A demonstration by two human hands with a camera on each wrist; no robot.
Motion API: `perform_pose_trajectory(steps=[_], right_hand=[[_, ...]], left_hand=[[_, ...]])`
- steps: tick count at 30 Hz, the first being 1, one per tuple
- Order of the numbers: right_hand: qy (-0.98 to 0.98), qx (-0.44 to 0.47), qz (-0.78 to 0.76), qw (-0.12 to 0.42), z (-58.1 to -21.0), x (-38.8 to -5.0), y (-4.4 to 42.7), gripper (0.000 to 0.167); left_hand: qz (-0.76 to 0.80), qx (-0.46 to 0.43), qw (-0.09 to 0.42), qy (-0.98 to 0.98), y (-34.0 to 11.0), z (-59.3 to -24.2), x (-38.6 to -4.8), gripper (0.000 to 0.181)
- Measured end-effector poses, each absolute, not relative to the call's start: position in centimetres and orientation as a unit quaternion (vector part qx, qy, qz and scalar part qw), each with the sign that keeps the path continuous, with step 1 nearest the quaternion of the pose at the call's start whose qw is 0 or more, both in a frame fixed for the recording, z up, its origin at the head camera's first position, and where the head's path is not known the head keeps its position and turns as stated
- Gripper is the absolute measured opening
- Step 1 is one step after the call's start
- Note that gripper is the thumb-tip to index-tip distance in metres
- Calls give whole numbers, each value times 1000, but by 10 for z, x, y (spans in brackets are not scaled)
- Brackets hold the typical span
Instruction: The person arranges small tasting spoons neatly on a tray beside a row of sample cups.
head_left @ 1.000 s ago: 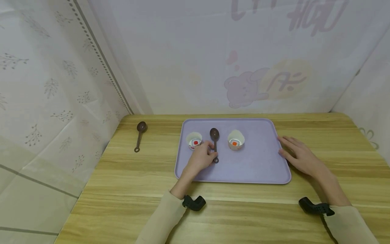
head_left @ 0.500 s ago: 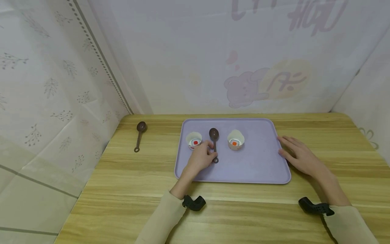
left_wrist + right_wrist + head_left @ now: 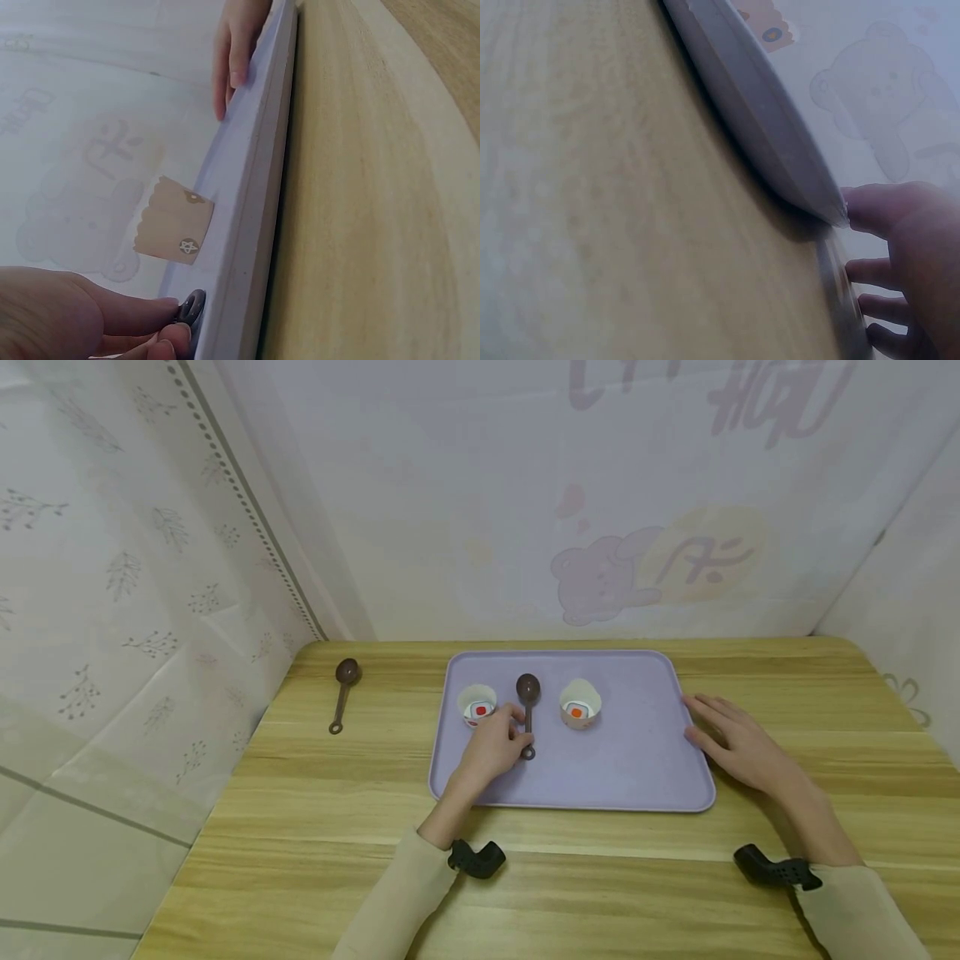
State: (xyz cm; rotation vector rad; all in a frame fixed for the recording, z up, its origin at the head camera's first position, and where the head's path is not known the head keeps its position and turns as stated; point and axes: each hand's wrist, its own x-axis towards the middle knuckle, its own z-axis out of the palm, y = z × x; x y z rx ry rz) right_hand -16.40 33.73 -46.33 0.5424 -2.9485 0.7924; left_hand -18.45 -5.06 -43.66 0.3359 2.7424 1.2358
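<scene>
Brown spoon (image 3: 528, 693): lies lengthwise on the lilac tray (image 3: 622, 768), left of the tray's centre, bowl toward the far edge, ringed handle end toward the near edge. We find it between the left cup (image 3: 477, 700) and the right cup (image 3: 580, 703), touching neither.

Left hand (image 3: 491, 747): thumb and fingers drawn nearly together, pinching the handle next to its ring; the left wrist view gives us that ring right at the thumb tip. We cannot tell whether the handle end is lifted off the tray.

Left cup stands upright near the tray's left edge, something red and white at its bottom, partly hidden by the left hand; we cannot judge contact.

Right cup also upright, pale within, an orange-and-white patch at the bottom; from the left wrist we note a tan outside and scalloped rim.

Right hand (image 3: 742, 747): fingers extended, thumb spread apart from them, tips at the tray's right edge, grasping nothing.

Second spoon (image 3: 345, 688), also brown: we log it on the wooden bench (image 3: 337, 810), beyond the tray's left edge, near the bench's far left corner.
</scene>
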Motion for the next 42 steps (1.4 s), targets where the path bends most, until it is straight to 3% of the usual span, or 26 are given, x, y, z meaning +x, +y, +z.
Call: perform_pose_trajectory(steps=[42], right_hand=[[-950,175,257,14,-463,-164,338,61]], left_hand=[[383,113,31,916,-49,-435,-182,24]])
